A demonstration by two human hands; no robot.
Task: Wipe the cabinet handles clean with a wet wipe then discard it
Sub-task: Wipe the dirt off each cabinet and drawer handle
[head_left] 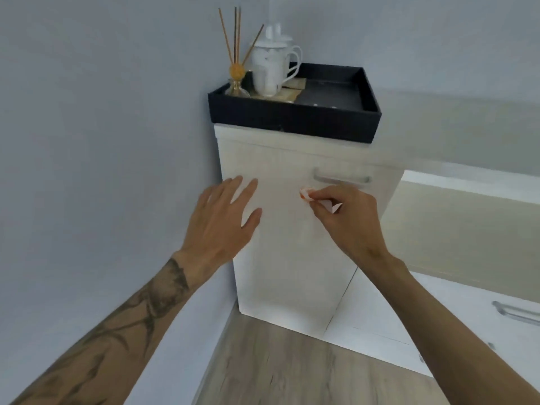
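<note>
A pale wooden cabinet point(286, 258) stands in the corner, with a silver bar handle point(341, 179) near the top right of its door. My right hand point(347, 217) pinches a small white packet or folded wipe point(309, 197) with an orange edge, just below the handle's left end. My left hand point(225, 217) is spread open in front of the door's left side, holding nothing. A second silver handle point(515, 312) shows on a low white unit at the right edge.
A black tray point(295, 115) sits on top of the cabinet, holding white lidded mugs point(271, 70) and a reed diffuser point(237, 80). Grey walls close in the left side. Wood-look floor point(292, 369) lies below. A low white counter point(467, 200) runs off to the right.
</note>
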